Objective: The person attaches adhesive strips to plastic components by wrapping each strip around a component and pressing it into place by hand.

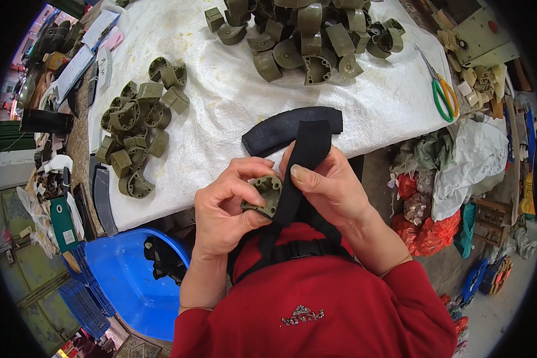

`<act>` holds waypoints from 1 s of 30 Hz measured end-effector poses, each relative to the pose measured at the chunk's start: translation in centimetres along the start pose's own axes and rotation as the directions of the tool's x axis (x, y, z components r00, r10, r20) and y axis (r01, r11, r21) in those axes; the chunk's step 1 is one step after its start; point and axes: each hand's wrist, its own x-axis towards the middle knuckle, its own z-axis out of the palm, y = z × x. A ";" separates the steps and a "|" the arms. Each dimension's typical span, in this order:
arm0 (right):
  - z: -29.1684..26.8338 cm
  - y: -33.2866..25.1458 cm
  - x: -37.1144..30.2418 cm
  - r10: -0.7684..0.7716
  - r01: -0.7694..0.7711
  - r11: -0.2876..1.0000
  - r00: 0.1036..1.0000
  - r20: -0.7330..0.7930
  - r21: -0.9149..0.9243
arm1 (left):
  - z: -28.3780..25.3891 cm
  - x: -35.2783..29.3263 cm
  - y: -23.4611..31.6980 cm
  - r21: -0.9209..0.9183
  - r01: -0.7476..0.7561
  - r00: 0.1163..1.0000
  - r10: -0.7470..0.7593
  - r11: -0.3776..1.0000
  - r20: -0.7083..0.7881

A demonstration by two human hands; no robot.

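Observation:
My left hand grips a small olive-green moulded part between thumb and fingers, its hollow side with small holes in view. My right hand pinches a flat black strip, thumb on top. The strip bends over at its upper end and runs down beside the part, close against it; whether they touch I cannot tell. Just beyond my hands, a curved black padded piece lies on the white woven sheet, partly behind the strip.
Similar olive parts lie in a cluster at left and a larger heap at the far side. Scissors with green and orange handles rest at the right edge. A blue basin stands lower left; red plastic bags lie at right.

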 end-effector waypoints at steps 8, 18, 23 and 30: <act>-0.7 0.3 0.2 0.074 -0.074 0.997 0.997 0.035 0.009 | -0.2 0.1 -0.4 0.299 -0.075 0.997 0.064 0.951 0.044; -1.2 0.4 0.6 -0.214 0.220 0.968 0.975 0.062 -0.117 | 3.0 0.3 0.0 0.294 -0.044 0.980 0.098 0.955 -0.173; -1.2 -0.5 0.1 -0.125 0.142 0.970 0.987 0.097 -0.196 | 1.2 0.7 0.4 0.242 -0.148 0.986 0.124 0.959 0.110; -1.9 -0.9 0.2 0.002 0.020 0.987 0.990 0.138 -0.159 | 1.8 0.7 0.6 0.234 0.073 0.996 -0.081 0.970 0.023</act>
